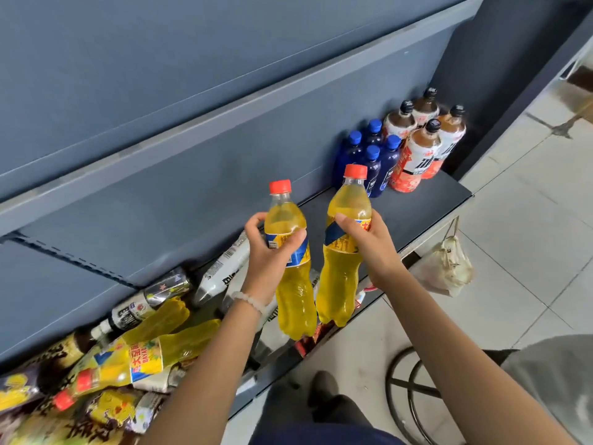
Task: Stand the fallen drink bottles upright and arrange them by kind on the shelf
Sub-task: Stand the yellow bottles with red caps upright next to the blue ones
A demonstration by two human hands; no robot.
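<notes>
My left hand (272,248) grips a yellow soda bottle (293,300) with a red cap, held upright above the dark shelf (417,216). My right hand (369,248) grips a second yellow soda bottle (340,277) of the same kind, right beside the first. At the shelf's far right end several blue bottles (372,162) stand upright in a cluster. Beside them stand several brown tea bottles (417,149) with red and white labels. A heap of fallen bottles (128,348) lies at the left: yellow sodas, dark-labelled ones and a clear one (224,268).
An upper shelf board (224,101) overhangs the back panel. A pale bag (449,264) hangs from the shelf's front edge on the right. A round metal stool frame (404,380) stands on the tiled floor by my foot (324,390).
</notes>
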